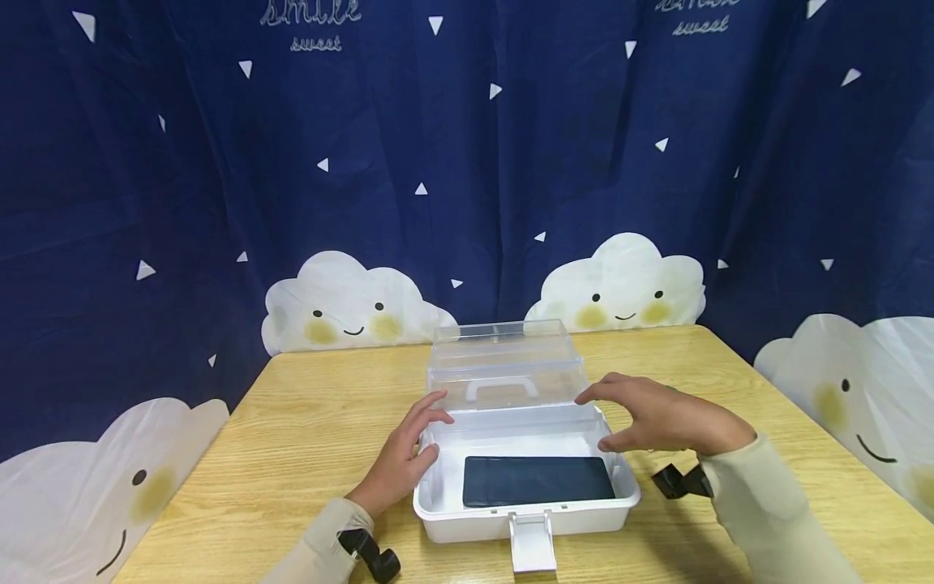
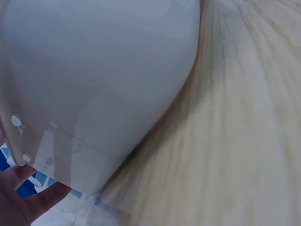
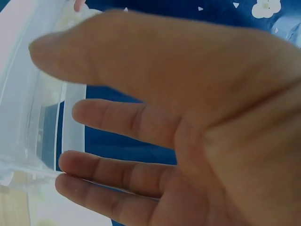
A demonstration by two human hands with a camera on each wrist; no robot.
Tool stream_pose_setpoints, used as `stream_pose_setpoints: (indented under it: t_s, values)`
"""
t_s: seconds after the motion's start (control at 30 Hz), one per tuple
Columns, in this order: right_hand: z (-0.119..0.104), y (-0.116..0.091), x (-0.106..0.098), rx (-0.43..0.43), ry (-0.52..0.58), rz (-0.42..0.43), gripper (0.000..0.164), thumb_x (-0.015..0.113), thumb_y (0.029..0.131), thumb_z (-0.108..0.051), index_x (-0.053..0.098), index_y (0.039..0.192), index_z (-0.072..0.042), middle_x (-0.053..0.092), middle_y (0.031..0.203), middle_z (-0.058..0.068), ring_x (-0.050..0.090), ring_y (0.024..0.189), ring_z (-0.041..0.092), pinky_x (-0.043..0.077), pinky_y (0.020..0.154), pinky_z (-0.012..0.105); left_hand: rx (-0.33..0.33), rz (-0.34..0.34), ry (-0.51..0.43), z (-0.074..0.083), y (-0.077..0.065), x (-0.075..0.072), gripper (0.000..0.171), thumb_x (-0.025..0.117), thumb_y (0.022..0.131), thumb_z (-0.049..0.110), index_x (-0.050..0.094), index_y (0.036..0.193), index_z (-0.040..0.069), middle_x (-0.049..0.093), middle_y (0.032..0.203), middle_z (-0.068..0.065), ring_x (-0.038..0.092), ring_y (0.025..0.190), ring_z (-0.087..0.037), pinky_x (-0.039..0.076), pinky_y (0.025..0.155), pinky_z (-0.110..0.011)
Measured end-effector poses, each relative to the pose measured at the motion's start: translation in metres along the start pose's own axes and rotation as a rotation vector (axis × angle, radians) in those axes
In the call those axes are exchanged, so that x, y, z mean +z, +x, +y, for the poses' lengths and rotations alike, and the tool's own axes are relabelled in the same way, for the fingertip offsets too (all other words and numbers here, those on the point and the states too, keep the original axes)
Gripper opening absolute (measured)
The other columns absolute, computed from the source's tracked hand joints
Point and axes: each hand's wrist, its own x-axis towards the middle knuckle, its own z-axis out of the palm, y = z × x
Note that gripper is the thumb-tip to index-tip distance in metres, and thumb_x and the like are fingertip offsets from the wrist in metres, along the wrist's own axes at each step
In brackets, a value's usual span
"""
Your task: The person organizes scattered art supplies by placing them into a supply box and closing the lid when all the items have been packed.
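A white plastic storage box (image 1: pixel 521 526) stands on the table with its clear lid (image 1: pixel 503 349) tipped back and its front latch (image 1: pixel 533 543) hanging down. Inside, toward the front, lies a dark, flat rectangular object (image 1: pixel 538 481) with rounded corners. My left hand (image 1: pixel 401 458) is at the box's left rim, fingers spread and loosely bent. In the left wrist view its fingers (image 2: pixel 47 200) show beyond the box's white side. Over the right rear corner my right hand (image 1: pixel 657 414) is held with thumb and fingers apart. Nothing sits between them in the right wrist view.
The wooden table (image 1: pixel 328 414) extends to both sides of the box. Behind it hangs a dark blue curtain (image 1: pixel 467 162) with white triangles and smiling clouds. A small green thing (image 1: pixel 671 388) shows just behind my right hand.
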Motion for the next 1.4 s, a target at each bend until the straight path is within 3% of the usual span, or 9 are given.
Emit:
stream_pose_setpoints:
  t_s: [0.53,0.77,0.97,1.17,1.4]
  values:
    - [0.026,0.003,0.000,0.120,0.010,0.054,0.050,0.076,0.080,-0.032,0.061,0.125,-0.014,0.056,0.125,0.013,0.055,0.110,0.032,0.047,0.087,0.052,-0.001,-0.009,0.013,-0.002,-0.006,0.000,0.044,0.053,0.085,-0.004,0.057,0.119,0.023,0.031,0.154,0.009,0.032,0.140,-0.021,0.038,0.101,-0.055]
    - [0.037,0.003,-0.004,0.132,-0.006,0.087,0.047,0.074,0.082,-0.033,0.063,0.122,-0.012,0.055,0.126,0.016,0.054,0.111,0.034,0.046,0.089,0.053,0.038,-0.004,0.022,-0.004,-0.003,-0.001,0.044,0.053,0.083,-0.004,0.057,0.120,0.020,0.032,0.154,0.004,0.034,0.138,-0.021,0.043,0.092,-0.050]
    - [0.046,0.006,-0.011,0.175,0.000,0.096,0.048,0.072,0.083,-0.033,0.061,0.125,-0.011,0.052,0.130,0.020,0.052,0.111,0.035,0.047,0.086,0.050,0.026,-0.003,0.009,-0.001,0.002,-0.005,0.041,0.052,0.084,-0.005,0.058,0.119,0.017,0.033,0.153,0.004,0.033,0.139,-0.020,0.043,0.092,-0.051]
    - [0.058,0.005,-0.015,0.254,0.089,0.080,0.051,0.071,0.084,-0.031,0.058,0.128,-0.009,0.043,0.136,0.026,0.054,0.102,0.036,0.054,0.057,0.036,0.010,-0.013,0.004,0.001,0.004,-0.007,0.041,0.050,0.086,-0.003,0.057,0.119,0.019,0.032,0.154,-0.001,0.031,0.140,-0.021,0.039,0.099,-0.055]
    - [0.072,0.007,-0.013,0.286,0.040,0.069,0.054,0.071,0.084,-0.037,0.059,0.127,-0.008,0.045,0.134,0.027,0.051,0.110,0.040,0.053,0.075,0.045,0.006,-0.018,-0.003,0.000,0.003,-0.004,0.039,0.050,0.086,-0.002,0.057,0.120,0.017,0.031,0.154,0.006,0.030,0.140,-0.020,0.039,0.099,-0.055]
